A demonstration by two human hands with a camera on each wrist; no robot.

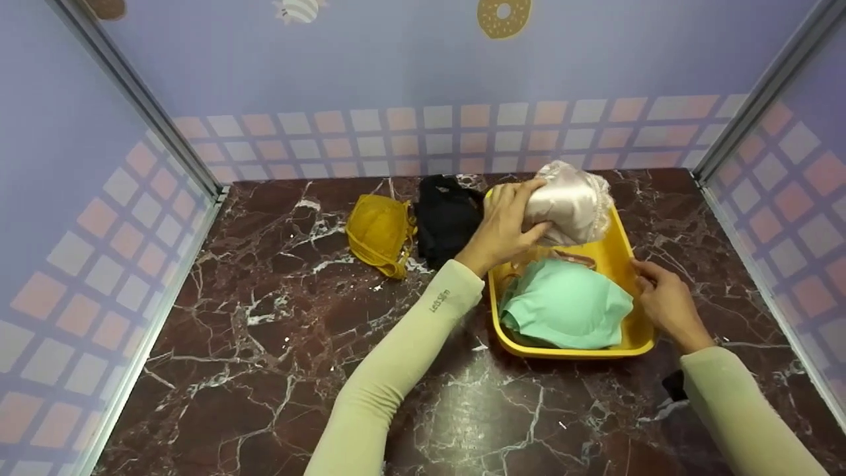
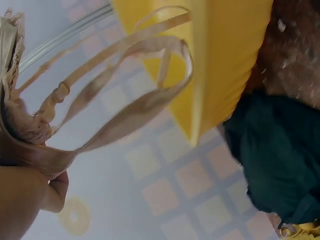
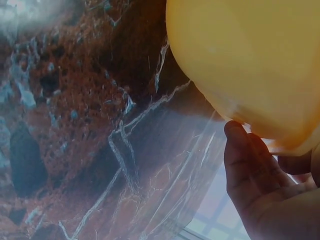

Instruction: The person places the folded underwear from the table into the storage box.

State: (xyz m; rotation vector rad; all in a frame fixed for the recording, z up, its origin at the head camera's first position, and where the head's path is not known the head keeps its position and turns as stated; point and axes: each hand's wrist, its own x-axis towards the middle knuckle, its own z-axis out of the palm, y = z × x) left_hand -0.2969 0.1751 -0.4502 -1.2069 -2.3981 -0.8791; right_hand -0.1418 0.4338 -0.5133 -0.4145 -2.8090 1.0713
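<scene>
My left hand (image 1: 507, 221) grips a pale pink satin bra (image 1: 570, 201) with lace edging, above the far half of a yellow plastic basin (image 1: 619, 238). In the left wrist view the straps (image 2: 130, 117) of this bra hang down toward the basin's rim (image 2: 199, 75). The right hand (image 1: 666, 303) holds the basin's right rim, thumb on the inner side; its fingers (image 3: 240, 155) show under the edge in the right wrist view. A mint green bra (image 1: 570, 304) lies in the near half of the basin, partly over some pinkish straps (image 1: 574, 259).
Left of the basin, a black bra (image 1: 447, 221) and a mustard yellow bra (image 1: 378, 231) lie side by side on the dark red marbled tabletop (image 1: 277, 344). Lilac panels with a checkered band (image 1: 438, 142) enclose the table at the back and both sides.
</scene>
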